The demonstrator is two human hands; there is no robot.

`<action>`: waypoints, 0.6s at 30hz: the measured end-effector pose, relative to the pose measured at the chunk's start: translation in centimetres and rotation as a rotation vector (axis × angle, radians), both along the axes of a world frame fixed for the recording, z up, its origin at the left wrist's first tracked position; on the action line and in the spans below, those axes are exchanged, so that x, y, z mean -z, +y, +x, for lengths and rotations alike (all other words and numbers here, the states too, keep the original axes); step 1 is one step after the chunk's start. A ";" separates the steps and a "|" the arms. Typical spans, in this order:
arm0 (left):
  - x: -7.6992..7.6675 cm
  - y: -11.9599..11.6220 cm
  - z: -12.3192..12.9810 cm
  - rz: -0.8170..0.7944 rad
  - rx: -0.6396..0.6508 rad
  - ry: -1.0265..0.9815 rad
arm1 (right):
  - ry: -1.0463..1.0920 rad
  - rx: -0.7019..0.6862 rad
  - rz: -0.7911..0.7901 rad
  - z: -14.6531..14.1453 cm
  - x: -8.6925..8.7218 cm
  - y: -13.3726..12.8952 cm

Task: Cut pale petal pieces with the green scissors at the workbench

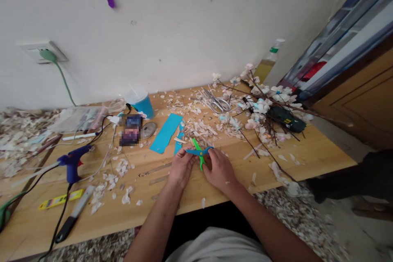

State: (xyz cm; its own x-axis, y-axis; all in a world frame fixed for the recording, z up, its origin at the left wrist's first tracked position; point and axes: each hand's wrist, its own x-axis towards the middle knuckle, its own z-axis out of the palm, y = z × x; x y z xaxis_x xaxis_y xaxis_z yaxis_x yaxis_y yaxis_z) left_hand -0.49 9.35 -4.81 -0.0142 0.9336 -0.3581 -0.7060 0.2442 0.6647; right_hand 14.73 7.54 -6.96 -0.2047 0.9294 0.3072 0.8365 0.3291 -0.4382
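In front of me my right hand [219,168] is closed around the handles of small blue and green scissors [201,153]. Their blades are spread apart, the green one pointing away and the blue one to the left. My left hand [180,167] is closed, its fingertips beside the tip of the blue blade. What it pinches, if anything, is too small to make out. Just beyond the left hand lie a narrow blue strip [178,141] and a larger blue sheet [167,133]. A heap of pale shavings [201,129] spreads behind the scissors.
Metal scissors [217,102] lie farther back. Branches with pale blossoms [264,104] spread rightward, near a bottle [267,63]. Leftward are a blue cup [143,104], a glue gun [73,163] with its cord, a yellow-wrapped item [61,199] and a black-handled tool [75,215].
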 end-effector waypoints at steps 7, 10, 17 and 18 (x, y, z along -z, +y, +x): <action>0.5 0.0 0.1 -0.036 -0.007 0.016 | -0.007 -0.018 -0.012 0.0 -0.4 0.0; 0.8 0.0 0.1 -0.029 -0.003 0.019 | -0.012 -0.013 -0.023 0.0 -0.5 0.0; 0.7 0.0 0.1 -0.016 -0.012 0.031 | -0.009 -0.016 -0.049 0.0 -0.6 0.1; 0.7 0.0 0.1 -0.016 -0.016 0.034 | -0.012 -0.015 -0.054 0.0 -0.6 0.1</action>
